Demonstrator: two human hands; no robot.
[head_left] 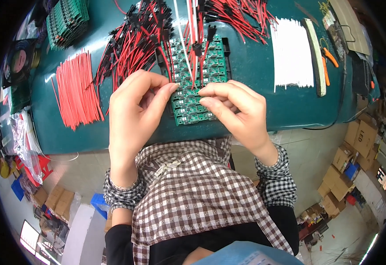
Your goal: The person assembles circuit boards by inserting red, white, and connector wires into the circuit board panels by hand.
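A green circuit board panel [187, 111] with rows of small components lies on the table in front of me. My left hand [139, 99] is at its left side, thumb and index finger pinched together over the board's edge. From the right my right hand [239, 108] reaches over the board, its thumb and forefinger also closed in a pinch. Whatever is between either pair of fingertips is too small to make out. Red, black and white wires [195, 48] with black connectors run over the board's upper part, their ends between my hands.
Red wires [79, 90] lie at the left, a bundle of red-black connector leads [133, 48] beside them. More leads [241, 17] spread at the back. White wires [292, 53] and orange-handled cutters [329, 57] lie right. Green boards [67, 22] are stacked far left on the green table [254, 66].
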